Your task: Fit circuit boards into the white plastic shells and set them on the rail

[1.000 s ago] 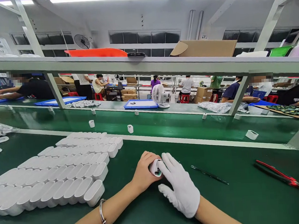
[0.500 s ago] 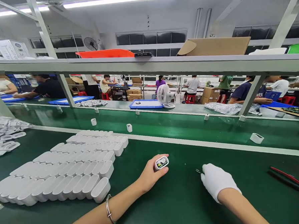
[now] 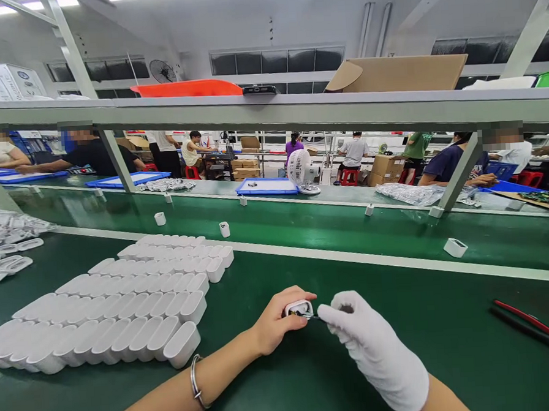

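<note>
My left hand (image 3: 274, 321), bare with a bangle at the wrist, grips a white oval plastic housing (image 3: 291, 306) whose open end faces up. Parts show inside that opening, too small to name. My right hand (image 3: 373, 341), in a white glove, pinches thin metal tweezers (image 3: 315, 317), mostly hidden by the fingers. Their tips reach to the opening of the housing, beside my left thumb. To the left of my hands, rows of white oval housings (image 3: 182, 344) stand packed together on the green work surface.
A red-and-black handled tool (image 3: 533, 327) lies at the right. Beyond a white strip, single housings (image 3: 455, 247) stand spaced along a green belt (image 3: 312, 228). White cables (image 3: 11, 268) are heaped at far left. A shelf beam (image 3: 270, 117) crosses above; co-workers sit beyond.
My right hand has moved left with the tweezers, bringing their tips to the housing in my left hand. Housings on the belt have shifted to the left.
</note>
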Motion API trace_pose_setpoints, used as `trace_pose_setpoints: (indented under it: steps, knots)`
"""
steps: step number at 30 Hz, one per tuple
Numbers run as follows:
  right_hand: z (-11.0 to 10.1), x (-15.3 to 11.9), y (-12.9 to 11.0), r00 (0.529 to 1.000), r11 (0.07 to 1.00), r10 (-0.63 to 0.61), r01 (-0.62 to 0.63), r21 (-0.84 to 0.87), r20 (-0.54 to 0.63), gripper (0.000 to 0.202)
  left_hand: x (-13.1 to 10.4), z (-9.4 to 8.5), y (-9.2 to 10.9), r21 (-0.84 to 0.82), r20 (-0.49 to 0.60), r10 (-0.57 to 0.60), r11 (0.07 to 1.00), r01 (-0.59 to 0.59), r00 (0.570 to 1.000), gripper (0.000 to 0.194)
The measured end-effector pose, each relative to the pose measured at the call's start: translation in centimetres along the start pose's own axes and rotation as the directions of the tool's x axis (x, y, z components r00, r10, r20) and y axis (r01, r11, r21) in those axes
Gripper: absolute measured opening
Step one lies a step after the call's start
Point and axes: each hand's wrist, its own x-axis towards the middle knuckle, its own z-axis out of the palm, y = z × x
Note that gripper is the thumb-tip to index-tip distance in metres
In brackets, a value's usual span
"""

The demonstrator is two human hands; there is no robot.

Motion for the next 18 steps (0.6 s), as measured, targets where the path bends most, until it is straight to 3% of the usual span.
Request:
trace_pose_setpoints:
  steps: [2, 4, 9, 13, 15, 18]
  knots:
    - [0.4, 0.0, -0.2, 0.992, 0.994, 0.11, -0.112, 0.017, 0.065, 0.031, 0.0, 0.0, 0.0, 0.009, 0.027, 0.0, 1.0, 0.0, 1.0, 0.041]
    - [0.5, 0.1, 0.2, 0.984, 0.991, 0.133, -0.132, -0.012, 0.116, 0.029, 0.0, 0.1, 0.2, 0.017, 0.042, -0.019, 1.0, 0.018, 0.999, 0.041]
    - [0.7, 0.0, 2.1, 0.987, 0.962, -0.109, 0.135, -0.237, 0.118, 0.015, 0.0, 0.1, 0.6, 0.079, 0.141, -0.069, 0.995, 0.059, 0.988, 0.035]
    - [0.5, -0.2, 1.9, 0.925, 0.817, -0.324, 0.38, -0.433, 0.2, 0.02, 0.0, 0.3, 0.5, 0.113, 0.193, -0.078, 0.992, 0.057, 0.978, 0.03]
    - [0.4, -0.4, 1.2, 0.895, 0.727, -0.361, 0.445, -0.523, 0.262, 0.024, 0.0, 0.4, 0.4, 0.126, 0.205, -0.107, 0.989, 0.082, 0.973, 0.03]
    - [0.7, -0.7, 0.2, 0.906, 0.646, -0.322, 0.423, -0.635, 0.276, 0.024, 0.0, 0.5, 0.2, 0.12, 0.196, -0.146, 0.985, 0.124, 0.97, 0.029]
